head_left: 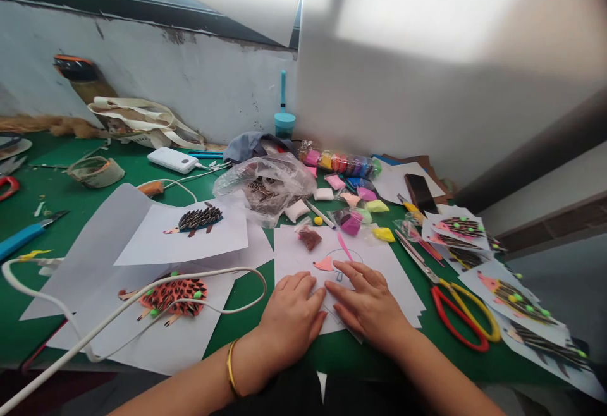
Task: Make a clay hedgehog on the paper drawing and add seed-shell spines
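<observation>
Our left hand and right hand lie open, palms down, flat on the white paper, beside the pink clay shape; scissors lie near.

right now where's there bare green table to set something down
Bare green table shows at far left between the tape roll and the blue cutter, and in a narrow strip between the left hand and the white cable. Crowded: clay packets behind the right hand, scissors and hedgehog sheets on the right.
</observation>
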`<state>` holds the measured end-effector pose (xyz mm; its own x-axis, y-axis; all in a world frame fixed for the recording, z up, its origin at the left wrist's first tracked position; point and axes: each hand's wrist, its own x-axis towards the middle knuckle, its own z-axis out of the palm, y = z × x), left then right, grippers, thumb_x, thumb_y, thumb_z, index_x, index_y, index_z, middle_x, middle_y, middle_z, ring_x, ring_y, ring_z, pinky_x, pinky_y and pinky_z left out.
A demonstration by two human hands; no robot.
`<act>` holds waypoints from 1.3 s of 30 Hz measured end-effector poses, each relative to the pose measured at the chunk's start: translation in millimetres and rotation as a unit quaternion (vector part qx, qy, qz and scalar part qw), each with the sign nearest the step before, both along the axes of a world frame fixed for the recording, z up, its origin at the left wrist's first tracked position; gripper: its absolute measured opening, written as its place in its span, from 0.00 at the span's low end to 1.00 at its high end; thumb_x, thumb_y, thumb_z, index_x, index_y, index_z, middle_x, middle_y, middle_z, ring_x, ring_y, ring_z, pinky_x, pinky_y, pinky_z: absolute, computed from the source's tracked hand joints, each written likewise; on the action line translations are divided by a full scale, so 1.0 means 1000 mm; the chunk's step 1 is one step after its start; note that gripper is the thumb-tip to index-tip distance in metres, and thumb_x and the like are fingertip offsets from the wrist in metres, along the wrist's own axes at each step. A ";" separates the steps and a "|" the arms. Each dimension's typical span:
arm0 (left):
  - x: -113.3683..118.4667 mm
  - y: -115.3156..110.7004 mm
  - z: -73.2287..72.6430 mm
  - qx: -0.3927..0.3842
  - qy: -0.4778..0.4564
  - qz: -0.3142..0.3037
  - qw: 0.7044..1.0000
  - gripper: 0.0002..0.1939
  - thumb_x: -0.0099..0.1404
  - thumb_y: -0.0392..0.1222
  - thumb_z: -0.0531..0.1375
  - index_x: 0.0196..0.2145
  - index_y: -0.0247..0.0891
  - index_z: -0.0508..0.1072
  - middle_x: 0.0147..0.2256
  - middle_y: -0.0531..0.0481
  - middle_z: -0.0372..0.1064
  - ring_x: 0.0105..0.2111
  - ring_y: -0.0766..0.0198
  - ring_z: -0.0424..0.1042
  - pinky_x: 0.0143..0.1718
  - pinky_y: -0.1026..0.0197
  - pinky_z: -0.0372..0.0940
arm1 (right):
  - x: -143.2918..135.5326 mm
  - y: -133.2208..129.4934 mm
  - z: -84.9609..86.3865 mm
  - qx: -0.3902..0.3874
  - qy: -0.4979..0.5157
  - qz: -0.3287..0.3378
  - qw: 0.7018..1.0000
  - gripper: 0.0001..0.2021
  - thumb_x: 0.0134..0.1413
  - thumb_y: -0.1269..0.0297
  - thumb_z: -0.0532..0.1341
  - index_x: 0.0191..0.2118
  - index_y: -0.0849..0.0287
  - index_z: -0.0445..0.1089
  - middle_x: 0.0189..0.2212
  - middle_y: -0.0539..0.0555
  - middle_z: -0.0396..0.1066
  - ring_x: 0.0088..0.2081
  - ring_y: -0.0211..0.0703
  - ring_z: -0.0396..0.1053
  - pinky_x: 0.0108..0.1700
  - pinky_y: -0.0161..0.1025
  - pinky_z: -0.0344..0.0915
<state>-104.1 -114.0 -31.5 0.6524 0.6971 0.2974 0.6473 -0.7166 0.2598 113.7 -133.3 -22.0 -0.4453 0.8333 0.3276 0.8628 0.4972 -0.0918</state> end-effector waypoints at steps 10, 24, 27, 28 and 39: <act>0.000 -0.001 -0.002 0.006 -0.003 0.000 1.000 0.17 0.65 0.43 0.59 0.51 0.39 0.71 0.51 0.40 0.69 0.54 0.47 0.66 0.53 0.43 0.64 | 0.000 0.002 -0.002 0.025 0.005 0.010 1.000 0.12 0.61 0.61 0.60 0.49 0.46 0.76 0.62 0.53 0.64 0.60 0.55 0.61 0.57 0.53 0.57; 0.000 -0.001 0.000 0.003 0.007 0.000 1.000 0.17 0.66 0.43 0.59 0.52 0.39 0.70 0.51 0.41 0.69 0.54 0.47 0.65 0.53 0.43 0.64 | -0.004 0.004 -0.001 0.023 0.036 0.015 0.999 0.12 0.60 0.66 0.60 0.47 0.48 0.76 0.62 0.52 0.65 0.61 0.55 0.60 0.58 0.54 0.58; 0.000 0.000 0.002 0.000 0.008 0.000 1.000 0.17 0.66 0.43 0.59 0.51 0.39 0.71 0.50 0.41 0.69 0.54 0.47 0.65 0.52 0.43 0.64 | -0.002 0.005 0.001 -0.002 0.068 0.002 0.998 0.16 0.59 0.69 0.58 0.51 0.51 0.74 0.62 0.54 0.64 0.62 0.55 0.59 0.60 0.55 0.59; 0.001 0.000 0.002 0.000 0.007 -0.001 1.000 0.16 0.66 0.43 0.59 0.51 0.39 0.71 0.50 0.41 0.69 0.54 0.47 0.65 0.52 0.43 0.64 | -0.001 0.006 0.002 -0.011 0.079 -0.002 0.997 0.17 0.60 0.70 0.56 0.52 0.52 0.73 0.62 0.55 0.63 0.62 0.55 0.58 0.60 0.55 0.60; 0.002 -0.001 0.002 -0.003 0.009 0.002 1.000 0.18 0.65 0.42 0.60 0.52 0.39 0.70 0.51 0.40 0.69 0.55 0.47 0.65 0.53 0.43 0.64 | -0.006 0.007 0.001 -0.034 0.059 -0.001 0.998 0.17 0.59 0.68 0.58 0.52 0.48 0.74 0.63 0.52 0.63 0.63 0.56 0.57 0.61 0.56 0.59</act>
